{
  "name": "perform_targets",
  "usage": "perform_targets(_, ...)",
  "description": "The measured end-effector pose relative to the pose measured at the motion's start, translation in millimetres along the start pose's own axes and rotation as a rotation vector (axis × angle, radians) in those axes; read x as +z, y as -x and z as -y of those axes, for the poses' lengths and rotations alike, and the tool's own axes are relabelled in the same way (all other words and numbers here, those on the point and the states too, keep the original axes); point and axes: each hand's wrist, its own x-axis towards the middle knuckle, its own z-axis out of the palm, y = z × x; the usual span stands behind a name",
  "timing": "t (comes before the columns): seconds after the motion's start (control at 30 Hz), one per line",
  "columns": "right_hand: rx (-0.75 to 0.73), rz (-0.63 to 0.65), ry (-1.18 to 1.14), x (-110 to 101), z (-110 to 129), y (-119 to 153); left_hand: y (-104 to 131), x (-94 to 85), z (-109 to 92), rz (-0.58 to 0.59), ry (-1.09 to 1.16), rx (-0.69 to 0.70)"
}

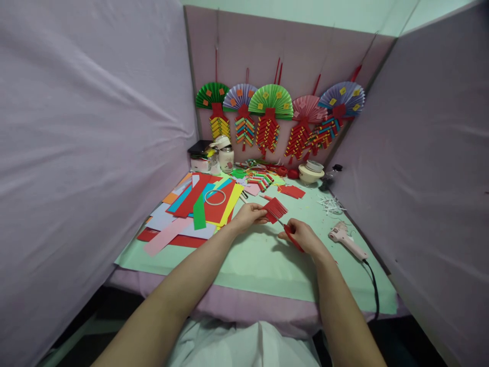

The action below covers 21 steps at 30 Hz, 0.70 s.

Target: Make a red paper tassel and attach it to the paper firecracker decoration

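Observation:
Near the middle of the table, my left hand (250,214) pinches the left edge of a red paper piece (275,208). Several narrow slits run into its right side, forming a fringe. My right hand (300,235) is closed around the red handles of a pair of scissors (292,238), just right of and below the paper. The scissors' blades point up and left and meet the lower part of the red paper. Both the paper and the scissors are held above the green tabletop (260,260).
Coloured paper sheets (183,204) with a white ring (215,197) lie at left. A glue gun (347,241) with a black cord is at right. Behind are a jar (226,159), a bowl (310,173), a bottle (331,177) and hanging paper fans (271,102).

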Motion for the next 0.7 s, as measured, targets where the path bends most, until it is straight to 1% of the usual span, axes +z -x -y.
perform_targets(0.27, 0.003, 0.002, 0.005, 0.6, -2.2, -0.9, 8.6, 7.9, -10.7, -0.018, 0.015, -0.031)
perform_targets(0.6, 0.002, -0.012, -0.004, 1.7, -3.9, -0.4, 3.1, 5.1, -5.7, 0.005, 0.015, -0.006)
perform_targets(0.7, 0.012, -0.008, -0.003, 2.8, -3.8, -0.4, 2.8, 5.5, -4.9, -0.012, 0.024, 0.011)
